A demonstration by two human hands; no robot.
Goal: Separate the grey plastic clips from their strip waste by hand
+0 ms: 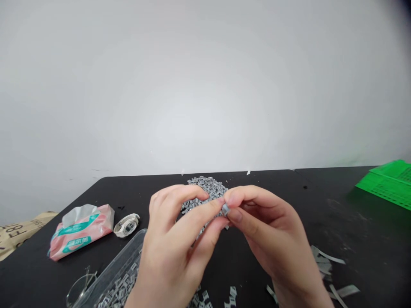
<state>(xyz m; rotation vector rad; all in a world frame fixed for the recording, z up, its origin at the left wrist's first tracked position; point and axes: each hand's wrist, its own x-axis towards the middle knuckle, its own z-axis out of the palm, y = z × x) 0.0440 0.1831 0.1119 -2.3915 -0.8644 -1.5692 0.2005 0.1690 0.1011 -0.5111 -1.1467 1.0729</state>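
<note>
Between the fingertips of both hands is a small grey piece (225,209), held up over the black table. My left hand (180,239) pinches it from the left with thumb and a finger. From the right, my right hand (269,231) grips it between thumb and forefinger. Fingers cover most of the piece, so its exact kind does not show. Behind the hands lies a heap of similar small grey pieces (205,185), partly hidden. More of them fill a clear plastic box (120,261) beside my left forearm.
A pink tissue pack (84,231), a white wristwatch (126,225) and glasses (80,287) are on the left of the black table (321,205). Grey strips (324,261) lie to the right, near a green basket (390,182). Loose grey pieces (231,295) are at the front.
</note>
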